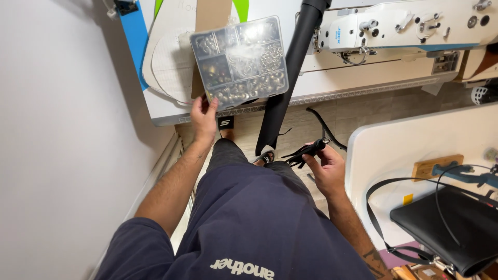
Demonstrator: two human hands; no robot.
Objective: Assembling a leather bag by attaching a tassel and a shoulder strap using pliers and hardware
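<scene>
The clear plastic compartment box of small metal fittings [239, 61] is lifted at twelve o'clock, above the white table [166, 106], the left hand [204, 116] pinching its lower corner. The right hand [327, 166], at three o'clock, is closed on a black leather tassel with a metal cap [308, 151]. The box lid looks closed, so no fitting seems picked yet; the black leather bag [456, 228] waits at four o'clock.
</scene>
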